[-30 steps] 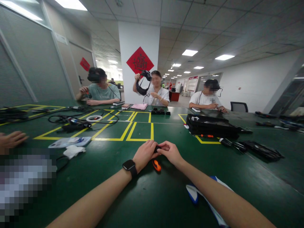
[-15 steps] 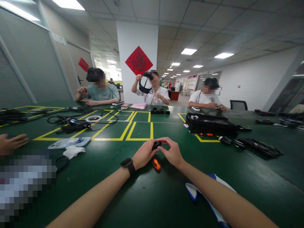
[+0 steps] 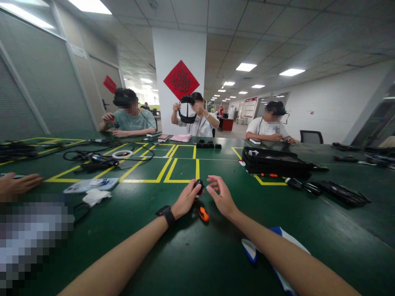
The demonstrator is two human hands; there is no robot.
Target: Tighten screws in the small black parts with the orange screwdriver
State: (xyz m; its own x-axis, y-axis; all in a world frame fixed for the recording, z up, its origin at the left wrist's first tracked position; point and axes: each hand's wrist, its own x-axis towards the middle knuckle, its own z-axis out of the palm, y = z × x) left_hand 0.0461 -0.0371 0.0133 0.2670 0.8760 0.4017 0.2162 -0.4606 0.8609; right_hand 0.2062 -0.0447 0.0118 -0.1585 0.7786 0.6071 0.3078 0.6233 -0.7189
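Observation:
Between finger and thumb, my left hand (image 3: 186,198) grips a small black rounded object (image 3: 200,187) over the green table. Its exact kind is too small to make out, and the fingers cover part of it. Just to the right, my right hand (image 3: 222,198) is apart from it, fingers spread and slightly curled, with nothing in them. Below the two hands an orange and black piece (image 3: 203,213), perhaps a tool handle, lies on the tabletop. A dark watch sits on my left wrist.
A black open case (image 3: 274,161) lies at right, near black tools (image 3: 300,185). Blue and white cloth-like material (image 3: 286,242) lies under my right forearm. At left are a tissue (image 3: 96,197), a patterned pouch (image 3: 91,185), cables (image 3: 89,158) and another person's hand (image 3: 23,183). Several people sit around the table.
My right hand has let go of the black object and moved slightly right, its fingers spreading. The object now stands more upright in my left hand. Across the table, a person has turned a headset.

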